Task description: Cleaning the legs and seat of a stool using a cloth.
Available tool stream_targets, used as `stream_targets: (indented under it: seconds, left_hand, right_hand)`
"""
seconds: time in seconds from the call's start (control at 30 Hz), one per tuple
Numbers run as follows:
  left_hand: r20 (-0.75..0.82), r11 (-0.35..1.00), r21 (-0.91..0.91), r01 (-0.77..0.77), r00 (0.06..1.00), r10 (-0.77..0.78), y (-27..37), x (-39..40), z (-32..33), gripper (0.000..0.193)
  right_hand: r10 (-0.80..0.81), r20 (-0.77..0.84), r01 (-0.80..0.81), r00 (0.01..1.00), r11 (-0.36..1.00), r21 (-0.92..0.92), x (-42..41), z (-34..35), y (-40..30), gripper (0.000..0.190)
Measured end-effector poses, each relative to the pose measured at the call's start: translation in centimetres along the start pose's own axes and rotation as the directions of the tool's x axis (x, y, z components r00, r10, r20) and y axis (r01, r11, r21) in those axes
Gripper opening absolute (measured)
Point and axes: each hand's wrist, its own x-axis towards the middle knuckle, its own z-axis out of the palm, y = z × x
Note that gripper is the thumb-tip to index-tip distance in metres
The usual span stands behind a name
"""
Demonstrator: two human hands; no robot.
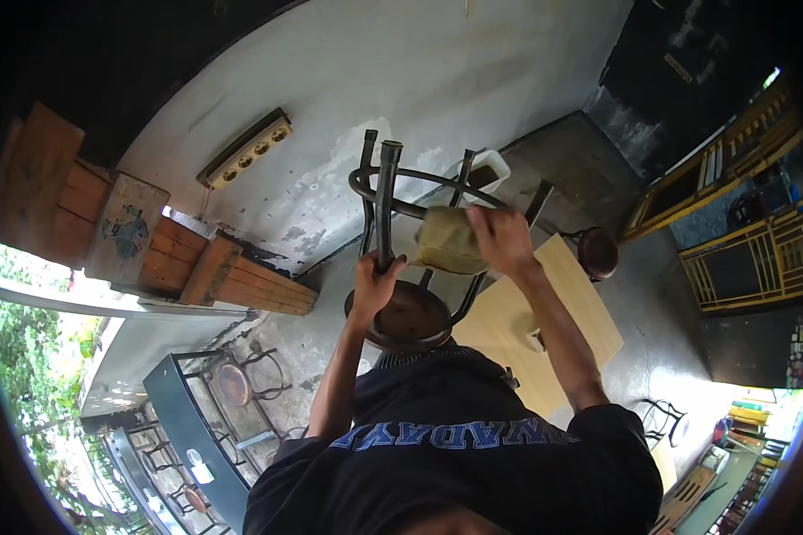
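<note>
An upturned stool with dark metal legs, a round ring brace [411,175] and a round brown seat [411,314] is held in front of my body, its feet pointing up and away. My left hand [373,284] grips one leg [387,207] below its capped foot. In my right hand [505,241] is a folded olive-coloured cloth [450,241], held near the ring and over the gap between the legs. Whether the cloth touches the metal cannot be told.
A light wooden table [575,301] stands to the right below my right arm. Another stool [597,253] lies beyond it. A white plastic container [488,175] sits by the wall. A socket strip [247,150] is on the wall; a dark table [194,428] and stools are lower left.
</note>
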Motion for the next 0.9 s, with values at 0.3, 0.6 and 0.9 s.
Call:
stream_targets:
  seconds: [0.3,0.6,0.9]
  left_hand:
    - [0.068,0.996,0.044,-0.082,0.995,0.079,1.0,3.4,0.0,0.034]
    - [0.046,0.997,-0.033,-0.074,0.996,0.075,0.6,7.0,-2.6,0.036]
    - [0.094,0.993,0.089,-0.071,0.994,0.063,0.0,9.1,-4.2,0.038]
  right_hand:
    - [0.028,-0.111,-0.025,0.993,0.999,0.028,3.2,5.2,-1.3,0.016]
    - [-0.061,0.02,0.063,0.998,0.992,-0.106,6.4,4.2,-1.6,0.03]
    - [0.074,0.014,-0.075,0.997,0.992,0.098,7.0,7.8,1.0,0.025]
